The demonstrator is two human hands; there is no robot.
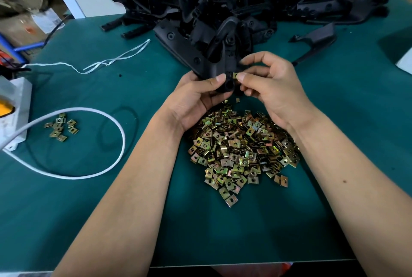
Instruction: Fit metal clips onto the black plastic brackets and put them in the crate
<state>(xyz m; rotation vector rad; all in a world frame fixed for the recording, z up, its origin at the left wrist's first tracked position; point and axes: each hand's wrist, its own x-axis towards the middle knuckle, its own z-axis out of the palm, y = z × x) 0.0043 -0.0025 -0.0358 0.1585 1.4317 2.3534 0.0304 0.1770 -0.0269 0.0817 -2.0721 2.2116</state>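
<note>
The right hand point(270, 89) pinches a small brass-coloured clip point(235, 75) between thumb and forefinger, against the edge of a black bracket point(219, 62). The left hand point(196, 98) grips that bracket from below, thumb on top. Both are raised above the clip heap point(240, 149) at the table's point(111, 209) middle, forearms reaching from its near edge.

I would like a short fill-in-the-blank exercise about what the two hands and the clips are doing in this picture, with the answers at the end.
1. The right hand pinches one metal ____ against the black bracket.
2. The left hand holds the bracket from its ____ side.
3. The big clip pile lies on the ____ table mat.
4. A small clip group lies inside the loop of the white ____.

Answers: clip; left; green; cable
</note>
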